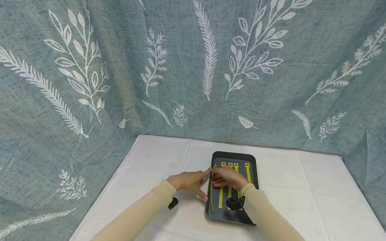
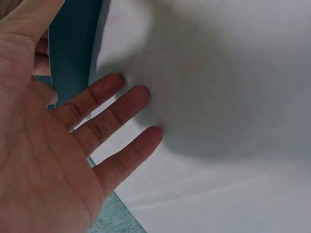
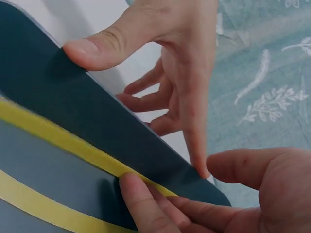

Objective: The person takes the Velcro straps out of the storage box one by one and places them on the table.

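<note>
Currently: dark tray [image 1: 233, 155], yellow straps [image 1: 221, 197] inside, fingers along one wall.
Right hand [image 1: 228, 176], fingers extended, touches edge-on strap [image 3: 73, 146] there; left hand [image 1: 189, 181] spread at rim beside it. White cloth [image 1: 169, 157] underneath; leafy curtain [image 1: 187, 67] beyond fingertips.

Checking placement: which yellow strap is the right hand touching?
In the head view, the leftmost strap, along the left side of the tray; the right hand touches it. The other straps lie farther right.
</note>
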The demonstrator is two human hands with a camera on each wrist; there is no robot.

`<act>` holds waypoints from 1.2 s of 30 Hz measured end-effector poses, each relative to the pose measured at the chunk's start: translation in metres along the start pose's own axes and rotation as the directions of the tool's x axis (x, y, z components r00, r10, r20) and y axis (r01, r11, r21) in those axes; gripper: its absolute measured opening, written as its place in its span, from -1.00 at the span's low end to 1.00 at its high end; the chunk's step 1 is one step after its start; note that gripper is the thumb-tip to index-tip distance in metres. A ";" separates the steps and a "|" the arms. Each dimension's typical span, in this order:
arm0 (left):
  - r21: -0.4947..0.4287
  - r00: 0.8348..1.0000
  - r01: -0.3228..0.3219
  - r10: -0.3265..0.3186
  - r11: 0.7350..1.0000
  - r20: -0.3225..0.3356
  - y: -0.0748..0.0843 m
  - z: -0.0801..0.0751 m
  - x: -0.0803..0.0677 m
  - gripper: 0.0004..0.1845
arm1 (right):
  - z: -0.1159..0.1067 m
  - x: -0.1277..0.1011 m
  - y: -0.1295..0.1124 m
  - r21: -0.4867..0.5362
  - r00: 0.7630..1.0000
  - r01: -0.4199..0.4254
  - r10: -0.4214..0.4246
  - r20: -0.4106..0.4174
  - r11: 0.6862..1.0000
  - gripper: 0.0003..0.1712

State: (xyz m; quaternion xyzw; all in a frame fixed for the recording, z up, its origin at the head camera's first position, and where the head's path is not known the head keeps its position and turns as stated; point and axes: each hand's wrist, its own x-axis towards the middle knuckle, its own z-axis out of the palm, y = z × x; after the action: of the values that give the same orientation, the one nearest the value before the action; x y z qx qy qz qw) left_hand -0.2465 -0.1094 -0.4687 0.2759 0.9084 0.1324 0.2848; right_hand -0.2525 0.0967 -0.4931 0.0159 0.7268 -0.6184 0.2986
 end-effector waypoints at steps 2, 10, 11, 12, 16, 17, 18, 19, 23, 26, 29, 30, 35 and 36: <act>0.000 1.000 -0.002 0.002 1.000 -0.004 0.000 0.000 0.000 0.29 | 0.003 0.002 0.000 -0.011 1.000 -0.007 0.007 -0.019 1.000 -0.54; -0.021 1.000 -0.001 0.001 1.000 0.007 0.000 0.001 0.002 0.30 | 0.008 0.006 -0.001 -0.047 0.998 -0.027 0.024 -0.065 0.999 -0.70; -0.022 1.000 0.000 0.000 1.000 0.007 0.000 0.001 0.002 0.30 | 0.008 0.006 -0.002 -0.047 0.997 -0.026 0.023 -0.070 0.999 -0.71; -0.022 1.000 0.000 0.000 1.000 0.008 0.000 0.001 0.002 0.31 | 0.009 0.006 -0.002 -0.043 0.997 -0.027 0.023 -0.075 0.999 -0.72; -0.019 1.000 -0.003 0.003 1.000 0.008 0.000 0.001 0.003 0.31 | 0.008 0.009 -0.002 -0.021 0.996 -0.037 0.035 -0.084 0.999 -0.77; -0.018 1.000 -0.004 0.004 1.000 0.008 0.000 0.001 0.003 0.30 | 0.007 0.009 -0.002 -0.016 0.996 -0.039 0.038 -0.083 0.999 -0.78; -0.018 1.000 -0.005 0.005 1.000 0.008 0.000 0.001 0.003 0.30 | 0.007 0.009 -0.001 -0.012 0.996 -0.040 0.039 -0.082 0.999 -0.79; -0.018 1.000 -0.007 0.007 1.000 0.006 0.000 0.000 0.003 0.30 | 0.006 0.009 -0.001 -0.006 0.996 -0.041 0.040 -0.079 0.999 -0.79; -0.024 1.000 -0.011 0.011 1.000 0.005 0.000 0.000 0.003 0.31 | 0.005 0.010 0.000 0.016 0.997 -0.035 0.036 -0.066 0.999 -0.78; -0.032 1.000 -0.008 0.008 0.999 0.007 0.000 0.000 0.002 0.31 | 0.006 0.010 0.001 0.031 0.998 -0.036 0.038 -0.058 0.999 -0.77; -0.038 1.000 -0.002 0.003 0.999 0.007 -0.001 0.001 0.002 0.31 | 0.007 0.011 0.001 0.038 0.997 -0.036 0.039 -0.064 0.999 -0.77; -0.041 1.000 -0.001 0.001 0.999 0.006 -0.001 0.001 0.002 0.31 | 0.007 0.011 0.001 0.035 0.997 -0.035 0.037 -0.070 0.999 -0.78; -0.051 1.000 0.000 0.001 0.999 0.003 -0.002 0.003 0.004 0.31 | 0.004 0.007 0.004 0.013 0.995 -0.024 0.025 -0.102 1.000 -0.79; -0.054 1.000 0.000 0.000 0.999 0.004 -0.002 0.003 0.004 0.31 | 0.003 0.006 0.004 0.010 0.995 -0.016 0.017 -0.103 1.000 -0.78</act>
State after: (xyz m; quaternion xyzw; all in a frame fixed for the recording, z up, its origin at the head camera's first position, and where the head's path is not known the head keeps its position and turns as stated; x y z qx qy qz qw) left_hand -0.2478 -0.1082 -0.4737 0.2683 0.9040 0.1561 0.2938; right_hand -0.2546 0.0932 -0.4998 0.0552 0.7383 -0.6175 0.2656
